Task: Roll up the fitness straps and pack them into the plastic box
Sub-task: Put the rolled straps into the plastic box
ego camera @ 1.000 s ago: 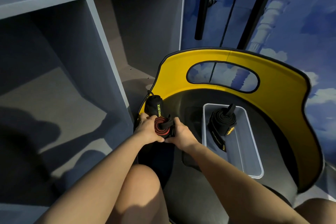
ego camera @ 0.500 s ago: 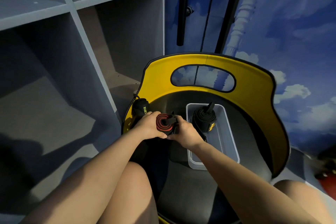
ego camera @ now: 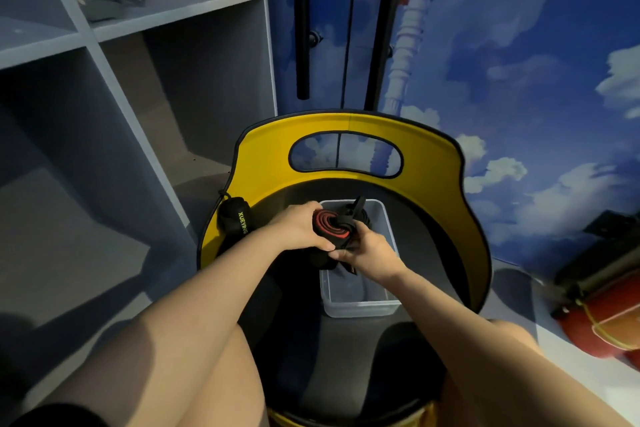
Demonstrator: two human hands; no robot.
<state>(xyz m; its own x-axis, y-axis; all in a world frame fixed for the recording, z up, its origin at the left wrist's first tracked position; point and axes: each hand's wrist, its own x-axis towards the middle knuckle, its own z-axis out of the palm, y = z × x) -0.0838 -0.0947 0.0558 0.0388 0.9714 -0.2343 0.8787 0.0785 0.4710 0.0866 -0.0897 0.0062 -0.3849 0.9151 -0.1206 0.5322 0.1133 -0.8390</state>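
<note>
A grey shelving unit [ego camera: 138,87] is filling the left of the view, with a dim, unclear object lying on an upper shelf. To its right, a round chair with a yellow backrest [ego camera: 433,163] and a black seat is standing against a blue wall painted with clouds. At the seat's left edge, a rolled black strap [ego camera: 235,218] with green lettering is leaning against the yellow rim. Near the middle, the person's left hand [ego camera: 298,229] is curling its fingers around a rolled strap with red and black layers [ego camera: 330,229], holding it just above the left edge of a clear plastic box [ego camera: 360,302] that is sitting on the seat. The right hand [ego camera: 367,253] is gripping the same roll from the near right side, pinching its loose black end. Another black strap [ego camera: 360,210] is lying inside the box at its far end, partly hidden behind the hands. At the far right, a red object [ego camera: 602,326] is lying on the floor.
</note>
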